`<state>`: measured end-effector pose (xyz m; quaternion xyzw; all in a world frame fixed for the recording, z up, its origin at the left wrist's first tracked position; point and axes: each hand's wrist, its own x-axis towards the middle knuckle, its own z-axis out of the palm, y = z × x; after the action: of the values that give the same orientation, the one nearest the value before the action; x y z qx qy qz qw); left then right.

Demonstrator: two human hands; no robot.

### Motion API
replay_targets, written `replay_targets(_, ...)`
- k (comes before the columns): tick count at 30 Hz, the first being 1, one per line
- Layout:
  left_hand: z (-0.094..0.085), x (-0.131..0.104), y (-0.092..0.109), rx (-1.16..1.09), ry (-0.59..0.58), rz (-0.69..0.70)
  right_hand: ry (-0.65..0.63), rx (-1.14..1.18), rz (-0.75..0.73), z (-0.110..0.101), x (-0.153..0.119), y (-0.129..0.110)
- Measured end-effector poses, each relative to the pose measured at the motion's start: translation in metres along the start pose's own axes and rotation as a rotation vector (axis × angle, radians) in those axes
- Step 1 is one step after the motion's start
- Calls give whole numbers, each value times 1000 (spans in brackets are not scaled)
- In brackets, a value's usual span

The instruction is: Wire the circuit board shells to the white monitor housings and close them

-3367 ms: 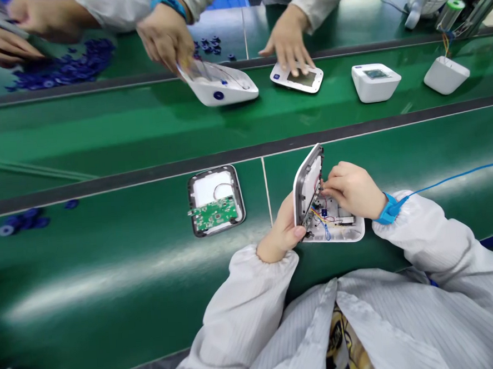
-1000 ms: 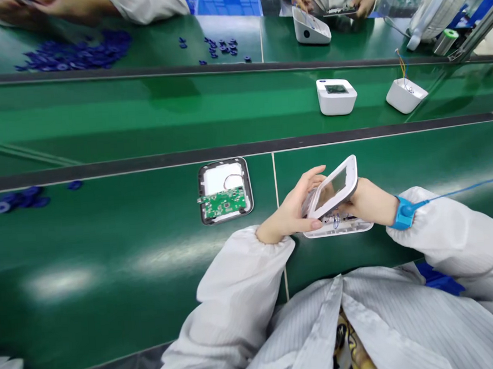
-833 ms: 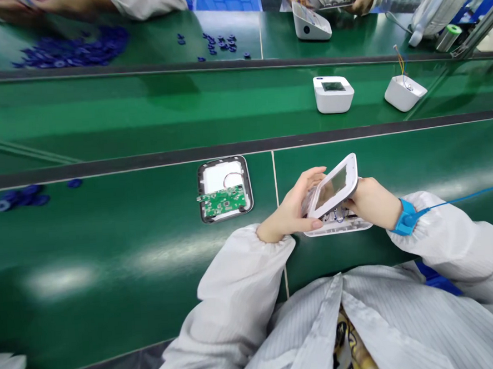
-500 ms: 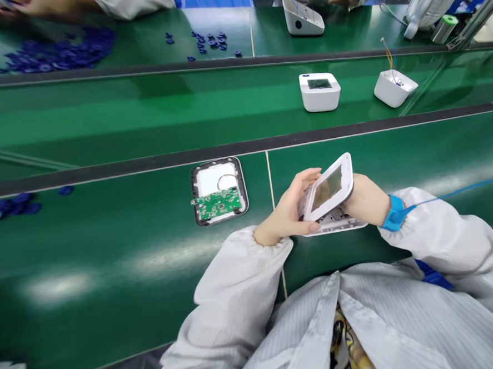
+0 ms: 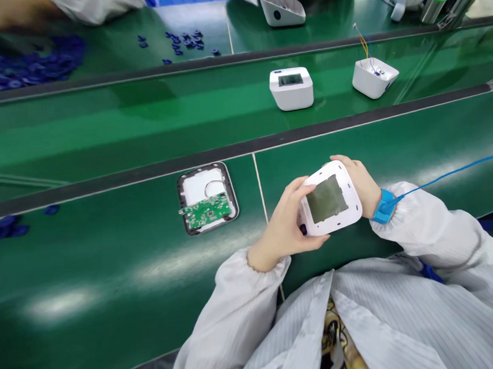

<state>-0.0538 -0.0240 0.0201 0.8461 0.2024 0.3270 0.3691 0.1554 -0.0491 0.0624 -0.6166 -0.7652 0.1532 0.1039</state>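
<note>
Between my hands is a white device housing (image 5: 351, 200) with a grey display window (image 5: 326, 199) facing up. My left hand (image 5: 288, 218) grips its left end, thumb and fingers on opposite edges, beside a dark button (image 5: 303, 229). At the far right edge, my right hand (image 5: 360, 183) supports the housing; some of its fingers are hidden behind it. A blue wrist strap (image 5: 383, 206) with a cord circles my right wrist. Left of my hands, an open cover (image 5: 194, 184) lies on the green bench with a green circuit board (image 5: 208, 211) in it.
On the middle strip stand a white device with a screen (image 5: 292, 92) and an open white shell (image 5: 374, 79) with wires sticking up. Blue buttons (image 5: 7, 228) lie at left, more in a pile (image 5: 30, 64) at the back. Co-workers' hands (image 5: 14, 15) are across the bench.
The raised front part has come down against the rest of the housing, and its display now faces up. My right hand has moved from inside to the housing's far edge. The view has shifted.
</note>
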Motion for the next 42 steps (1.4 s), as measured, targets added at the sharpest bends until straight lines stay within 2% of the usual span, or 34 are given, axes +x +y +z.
replay_targets(3,-2,-2,10,186,-90,-46,-59,32,-87,-8,3,8)
replay_targets(6,-2,-2,15,291,-174,-71,-195,165,-248,-25,4,29)
replay_targets(8,-1,-1,17,336,-213,-86,-253,295,-281,-37,1,46)
replay_targets(10,-1,1,18,374,-252,-97,-174,440,-159,-45,-6,59)
replay_targets(13,-4,3,18,420,-301,-103,27,671,164,-44,-21,68)
replay_targets(15,-7,4,18,444,-325,-115,29,789,292,-36,-30,66)
replay_targets(18,-9,6,16,477,-357,-137,-59,804,272,-21,-40,57)
replay_targets(20,-5,9,15,499,-363,-140,-45,726,238,-14,-44,50)
replay_targets(24,12,14,13,536,-325,-134,30,607,229,-14,-47,45)
replay_targets(29,20,16,10,506,-283,-203,16,723,268,-10,-53,50)
replay_targets(32,26,18,13,545,-199,-285,108,801,319,9,-62,44)
replay_targets(34,37,18,20,600,-92,-388,195,811,322,25,-66,37)
replay_targets(36,51,13,31,651,13,-498,226,810,302,37,-65,34)
replay_targets(39,65,5,42,630,77,-563,145,861,254,36,-55,42)
replay_targets(42,58,12,32,412,109,-515,-20,932,177,19,-39,59)
